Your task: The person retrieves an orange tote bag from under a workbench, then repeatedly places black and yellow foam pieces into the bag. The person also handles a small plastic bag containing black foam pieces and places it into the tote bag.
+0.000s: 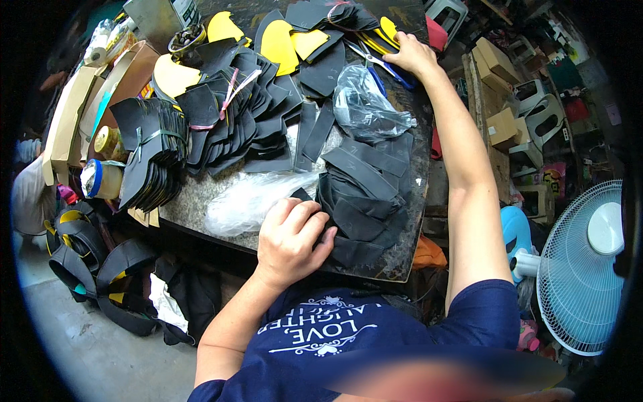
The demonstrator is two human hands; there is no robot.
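Note:
My left hand [291, 238] is curled closed at the table's near edge, and the corner of a black cut piece [301, 194] sticks out past its knuckles. Beside it lies a loose pile of black cut pieces [362, 191]. At the far right of the table my right hand [414, 55] has its thumb and fingers around the edge of some yellow-and-black cut pieces [379, 41]. Scissors [375, 59] with blue handles lie just under that hand. A clear plastic bag [368, 104] sits nearer, and another clear bag [248, 201] touches the area left of my left hand.
Tied stacks of black pieces [151, 151] and several yellow-faced pieces [278, 47] cover the table's left and back. Open cardboard boxes [80, 114] and a blue-rimmed jar [104, 179] line its left edge. A fan [583, 268] stands at right; black straps [124, 268] hang lower left.

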